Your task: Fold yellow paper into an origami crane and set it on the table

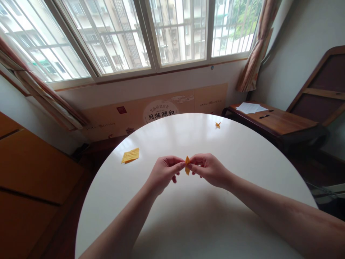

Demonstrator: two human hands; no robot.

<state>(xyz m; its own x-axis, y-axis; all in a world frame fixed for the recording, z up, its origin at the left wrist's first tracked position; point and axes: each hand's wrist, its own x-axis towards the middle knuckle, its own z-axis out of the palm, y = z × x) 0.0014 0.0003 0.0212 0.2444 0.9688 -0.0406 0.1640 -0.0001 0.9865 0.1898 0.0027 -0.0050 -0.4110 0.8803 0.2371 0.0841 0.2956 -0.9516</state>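
Between my two hands is a small piece of folded yellow paper (187,170), narrow and pointed at its top and bottom. My left hand (167,172) pinches its left side between thumb and index finger. On the opposite side, my right hand (207,168) pinches it the same way. Both hands are above the middle of the white round table (172,223). A flat piece of yellow paper (130,155) lies on the table to the left. Toward the far right edge sits a small yellow origami crane (217,125).
Behind the table, a printed cardboard panel (210,97) leans under the barred windows (180,32). To the right, a low wooden table (285,122) holds white sheets of paper (250,107). An orange-brown cabinet (32,165) stands at the left.
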